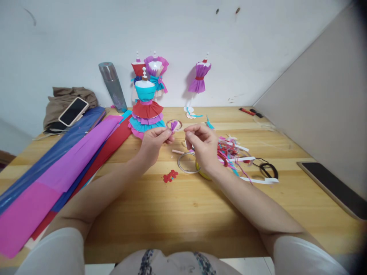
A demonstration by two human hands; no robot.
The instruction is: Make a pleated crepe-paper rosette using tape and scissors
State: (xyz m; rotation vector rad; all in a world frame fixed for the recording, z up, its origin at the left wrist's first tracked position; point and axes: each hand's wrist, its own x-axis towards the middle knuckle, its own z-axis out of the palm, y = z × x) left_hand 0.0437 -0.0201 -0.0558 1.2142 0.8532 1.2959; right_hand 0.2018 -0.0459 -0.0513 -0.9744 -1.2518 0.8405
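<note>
My left hand (156, 142) pinches a small gathered purple paper piece (173, 126) between thumb and fingers. A short gap to the right, my right hand (203, 145) is closed in a pinch; whatever its fingertips hold, if anything, is too small to make out. Below the hands lie small red paper flowers (170, 176) and a ring of silver wire (186, 163), partly behind my right hand. Just behind my left hand stands a mini dress form (146, 107) in a tiered turquoise, red and purple paper dress.
Paper sheets (57, 183) cover the left side, near a phone (73, 111) and a bottle (114, 86). More dress forms (200, 78) stand by the wall. Paper scraps (229, 149) and a black cord loop (269, 172) lie right; another phone (334, 187) sits at the right edge.
</note>
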